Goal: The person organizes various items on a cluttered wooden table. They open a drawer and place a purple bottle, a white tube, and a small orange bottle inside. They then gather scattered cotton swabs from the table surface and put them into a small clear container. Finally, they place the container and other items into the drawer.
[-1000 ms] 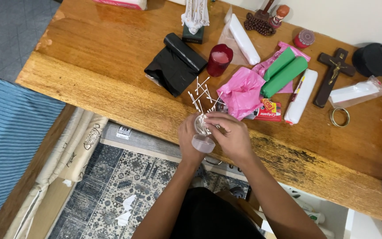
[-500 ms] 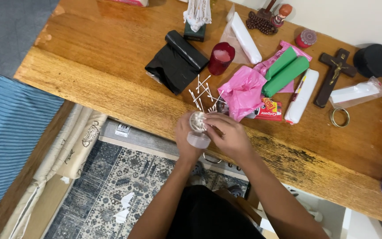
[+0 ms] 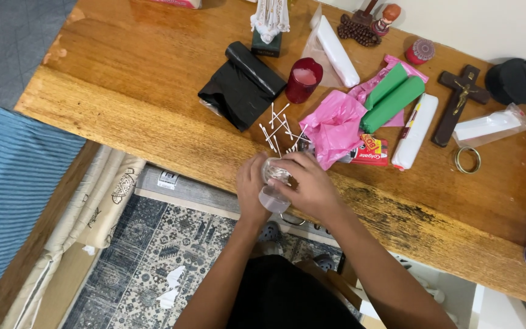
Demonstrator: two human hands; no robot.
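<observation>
Seen from above, both hands meet at the near edge of a wooden table point(image 3: 123, 79). The left hand point(image 3: 251, 189) curls its fingers around a small clear jar point(image 3: 273, 183), steadying it from the side, while the right hand point(image 3: 308, 183) wraps over the top, fingers closed on it as if to keep it level; the jar hangs just off the table edge, above a patterned rug point(image 3: 153, 262). Just beyond the hands, loose cotton swabs point(image 3: 278, 131) lie scattered on the wood, within easy reach. Beside them sits a crumpled pink bag point(image 3: 336, 125) and a small red and yellow box point(image 3: 369, 151) (its print faces up). Farther back lie a black bag roll point(image 3: 241, 85), a dark red candle point(image 3: 302, 79), two green rolls point(image 3: 391, 97), a white tube point(image 3: 415, 131) and a dark wooden cross point(image 3: 458, 103).
</observation>
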